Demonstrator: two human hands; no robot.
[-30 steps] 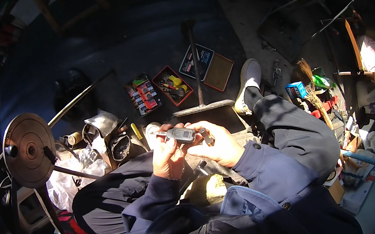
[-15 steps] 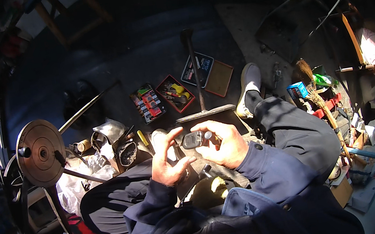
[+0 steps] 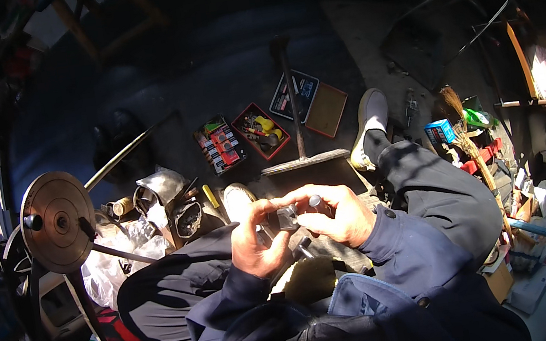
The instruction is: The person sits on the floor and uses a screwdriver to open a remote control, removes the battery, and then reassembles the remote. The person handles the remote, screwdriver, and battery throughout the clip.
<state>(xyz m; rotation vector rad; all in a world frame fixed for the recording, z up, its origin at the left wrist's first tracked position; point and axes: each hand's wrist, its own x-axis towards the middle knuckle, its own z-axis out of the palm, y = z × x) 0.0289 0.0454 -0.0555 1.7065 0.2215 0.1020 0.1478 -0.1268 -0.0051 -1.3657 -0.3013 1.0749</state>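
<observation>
Between my fingertips is a small dark object with rounded edges and a grey face (image 3: pixel 287 218); its exact kind I cannot make out. My right hand (image 3: pixel 345 219) grips it from the right, with the index finger curled over the top and the thumb beneath. A small silvery round piece (image 3: pixel 316 201) shows among the right fingers. My left hand (image 3: pixel 255 243) closes on the object's left end, index finger above and thumb lower down. Below the hands, a dark knob-ended handle (image 3: pixel 303 245) stands near a pale yellowish lump (image 3: pixel 306 279) in my lap.
Ahead stands an upright metal rod on a flat base (image 3: pixel 303 163), with a red tray of small parts (image 3: pixel 259 133) and a box of carded packs (image 3: pixel 219 146) beyond. A copper-coloured wheel (image 3: pixel 60 221) stands left. At right are a straw broom (image 3: pixel 462 133) and blue box (image 3: pixel 440 132).
My left hand has moved right, its fingers now meeting the object instead of standing spread apart from it. The object has tilted in my right hand. The view has shifted slightly.
</observation>
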